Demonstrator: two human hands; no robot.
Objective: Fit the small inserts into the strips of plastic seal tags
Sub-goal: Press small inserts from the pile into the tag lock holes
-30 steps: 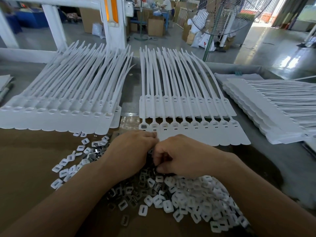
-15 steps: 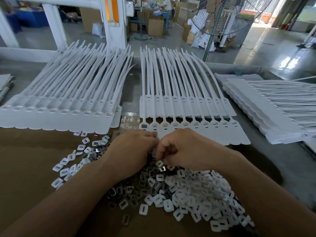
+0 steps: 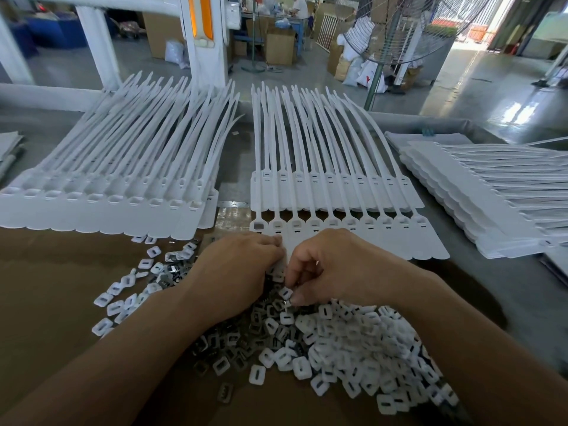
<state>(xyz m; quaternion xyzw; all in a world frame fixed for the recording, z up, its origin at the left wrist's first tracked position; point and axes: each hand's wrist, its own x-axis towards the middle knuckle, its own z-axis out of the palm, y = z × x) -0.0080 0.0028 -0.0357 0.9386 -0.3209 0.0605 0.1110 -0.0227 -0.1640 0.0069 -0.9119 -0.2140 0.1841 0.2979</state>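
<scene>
A strip of white seal tags lies straight ahead, its row of square sockets just beyond my hands. A heap of small white inserts mixed with dark metal clips covers the brown cardboard under my hands. My left hand lies curled over the heap, its fingertips hidden at the strip's near edge. My right hand is beside it, thumb and fingers pinching a small white insert above the pile.
A second strip stack lies at the left and a third stack at the right. Loose inserts are scattered left of my forearm. Beyond the table stand a white frame, a fan and boxes.
My right hand has risen slightly from the pile and moved toward the strip with an insert between its fingers. The left hand has barely shifted.
</scene>
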